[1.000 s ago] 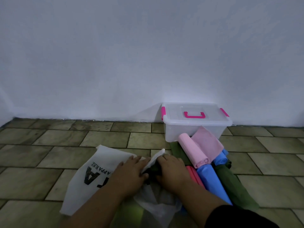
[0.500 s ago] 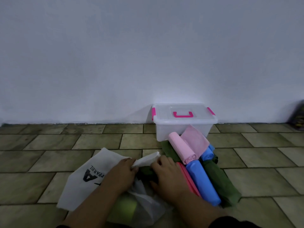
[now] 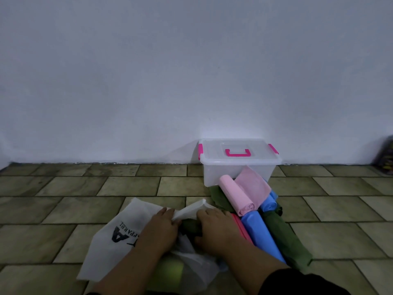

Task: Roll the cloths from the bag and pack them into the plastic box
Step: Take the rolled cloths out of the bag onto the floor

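Currently, my left hand [image 3: 159,229] holds the mouth of the white bag [image 3: 114,226] while my right hand [image 3: 215,229] curls round the dark green cloth [image 3: 190,227] inside; a snagged pull could scatter the finished rolls [image 3: 236,194] beside the closed plastic box [image 3: 238,167].

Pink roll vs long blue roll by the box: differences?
The pink roll is pale and shorter; the long blue roll is bright and longer. The pink roll lies nearer the box, the long blue roll nearer the camera. Both are rolled and lie outside the box.
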Demonstrator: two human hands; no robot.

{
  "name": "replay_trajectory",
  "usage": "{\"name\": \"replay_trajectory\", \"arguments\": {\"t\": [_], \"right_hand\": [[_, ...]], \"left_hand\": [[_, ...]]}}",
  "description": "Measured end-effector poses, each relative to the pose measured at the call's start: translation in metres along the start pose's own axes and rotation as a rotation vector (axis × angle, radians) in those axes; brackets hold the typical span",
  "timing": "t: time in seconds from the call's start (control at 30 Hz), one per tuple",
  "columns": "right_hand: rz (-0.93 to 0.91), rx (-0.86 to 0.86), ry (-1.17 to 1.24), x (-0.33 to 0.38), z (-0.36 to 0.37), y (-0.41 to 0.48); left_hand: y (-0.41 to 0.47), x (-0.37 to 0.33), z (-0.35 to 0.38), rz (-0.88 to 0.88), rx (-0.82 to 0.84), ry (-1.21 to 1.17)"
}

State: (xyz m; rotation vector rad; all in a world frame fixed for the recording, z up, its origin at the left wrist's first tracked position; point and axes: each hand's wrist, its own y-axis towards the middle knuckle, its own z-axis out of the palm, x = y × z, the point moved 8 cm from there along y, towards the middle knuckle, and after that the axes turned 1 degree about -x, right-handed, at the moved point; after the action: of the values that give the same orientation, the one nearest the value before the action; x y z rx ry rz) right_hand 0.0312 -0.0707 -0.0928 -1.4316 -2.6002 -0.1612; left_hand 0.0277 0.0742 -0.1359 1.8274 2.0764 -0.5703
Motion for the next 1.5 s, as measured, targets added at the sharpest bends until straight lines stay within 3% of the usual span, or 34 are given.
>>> {"name": "replay_trajectory", "arguments": {"t": [0.33, 0.5, 0.6, 0.77, 0.83, 0.9, 1.0, 1.07, 1.13, 1.23, 1.4, 1.43, 1.5], "right_hand": [[-0.012, -0.257, 0.362, -0.024, -0.036, -0.031], [0.207, -0.679, 0.571, -0.094, -0.083, -0.066], [0.360, -0.840, 0.405, -0.125, -0.097, -0.072], [0.486, -0.469, -0.014, -0.129, -0.066, -0.053], [0.513, -0.428, -0.045, -0.130, -0.066, -0.055], [0.510, -0.495, -0.015, -0.120, -0.073, -0.062], [0.291, -0.620, 0.186, -0.071, -0.075, -0.068], [0.073, -0.466, 0.267, -0.026, -0.053, -0.067], [-0.016, -0.302, 0.223, -0.003, -0.021, -0.070], [0.064, -0.148, 0.103, -0.011, 0.015, -0.073], [0.159, -0.176, -0.071, -0.026, 0.027, -0.089], [0.169, -0.184, -0.078, -0.026, 0.029, -0.093], [0.182, -0.166, -0.088, -0.025, 0.036, -0.099]], "left_hand": [[-0.004, 0.010, -0.006, -0.078, -0.068, -0.192], [-0.002, 0.012, -0.005, -0.074, -0.071, -0.102], [0.000, 0.008, -0.002, -0.049, -0.022, -0.016], [-0.009, 0.003, -0.006, -0.076, -0.045, 0.030], [-0.018, -0.004, -0.010, -0.038, -0.008, 0.018], [-0.032, -0.010, -0.014, 0.030, 0.087, 0.000], [-0.060, -0.003, -0.017, 0.090, 0.296, 0.117], [-0.078, 0.009, -0.015, 0.094, 0.427, 0.290], [-0.087, 0.017, -0.013, 0.076, 0.464, 0.412], [-0.085, 0.013, -0.013, 0.082, 0.375, 0.425], [-0.078, 0.001, -0.008, 0.149, 0.218, 0.443], [-0.076, 0.004, -0.014, 0.134, 0.166, 0.408], [-0.072, 0.018, -0.048, 0.042, -0.100, 0.329]]}}
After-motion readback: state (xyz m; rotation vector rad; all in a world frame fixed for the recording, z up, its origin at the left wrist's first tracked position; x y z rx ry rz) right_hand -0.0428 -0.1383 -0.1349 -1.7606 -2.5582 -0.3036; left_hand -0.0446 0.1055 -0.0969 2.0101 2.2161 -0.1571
